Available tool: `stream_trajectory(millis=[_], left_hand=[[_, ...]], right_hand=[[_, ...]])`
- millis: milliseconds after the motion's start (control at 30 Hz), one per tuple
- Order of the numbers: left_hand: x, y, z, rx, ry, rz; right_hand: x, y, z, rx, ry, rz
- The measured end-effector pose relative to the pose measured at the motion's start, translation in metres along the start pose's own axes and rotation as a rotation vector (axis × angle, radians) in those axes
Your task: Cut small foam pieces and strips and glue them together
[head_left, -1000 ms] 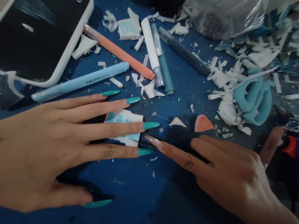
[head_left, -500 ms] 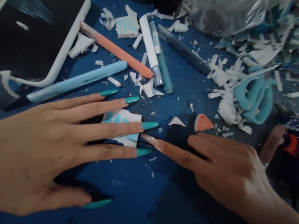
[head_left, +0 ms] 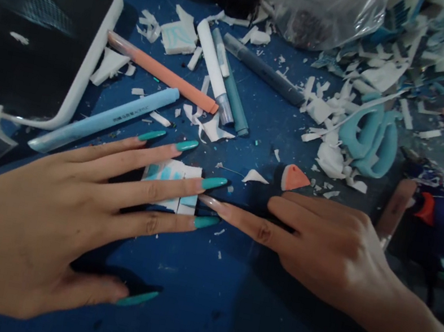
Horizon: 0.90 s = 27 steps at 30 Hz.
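Note:
My left hand [head_left: 81,210] lies flat on the blue table, fingers spread, pressing down a small white paper piece with light blue marks [head_left: 172,177]. Its long nails are teal. My right hand [head_left: 319,246] rests to the right with the index finger stretched out. The tip of that long nail touches the paper's right edge, between my left middle and ring fingertips. The other right fingers are curled under. A small orange-and-white scrap [head_left: 292,177] lies just above the right knuckles.
A phone in a white case [head_left: 34,35] lies at the upper left. Light blue [head_left: 105,118], orange [head_left: 165,73], white [head_left: 213,70], teal and grey [head_left: 264,70] markers lie across the middle. Teal-handled scissors [head_left: 370,140] sit among paper scraps. A plastic bag [head_left: 322,12] is behind.
My right index finger has slid a little left until its nail meets the paper's edge. The left hand stays pressed on the paper. The view has shifted slightly.

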<state>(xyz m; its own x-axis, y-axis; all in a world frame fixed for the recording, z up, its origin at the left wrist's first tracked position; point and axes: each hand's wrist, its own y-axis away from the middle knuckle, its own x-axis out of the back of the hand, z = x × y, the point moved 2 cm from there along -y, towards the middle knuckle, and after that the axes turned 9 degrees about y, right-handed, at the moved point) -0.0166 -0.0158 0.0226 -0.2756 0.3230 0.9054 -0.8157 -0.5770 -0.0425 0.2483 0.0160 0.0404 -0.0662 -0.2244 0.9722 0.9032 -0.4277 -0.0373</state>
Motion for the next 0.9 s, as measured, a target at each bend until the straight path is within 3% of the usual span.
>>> stream_trajectory(millis=[133,500,900], left_hand=[[0.001,0.0,0.0,0.004,0.01,0.005],[0.0,-0.002,0.001,-0.016,-0.071,-0.005],[0.001,-0.001,-0.001,0.002,-0.02,0.005]], right_hand=[[0.001,0.002,-0.002,0.004,0.003,-0.025],[0.006,-0.006,-0.01,-0.06,0.006,0.063],[0.01,-0.003,-0.005,-0.056,0.001,0.041]])
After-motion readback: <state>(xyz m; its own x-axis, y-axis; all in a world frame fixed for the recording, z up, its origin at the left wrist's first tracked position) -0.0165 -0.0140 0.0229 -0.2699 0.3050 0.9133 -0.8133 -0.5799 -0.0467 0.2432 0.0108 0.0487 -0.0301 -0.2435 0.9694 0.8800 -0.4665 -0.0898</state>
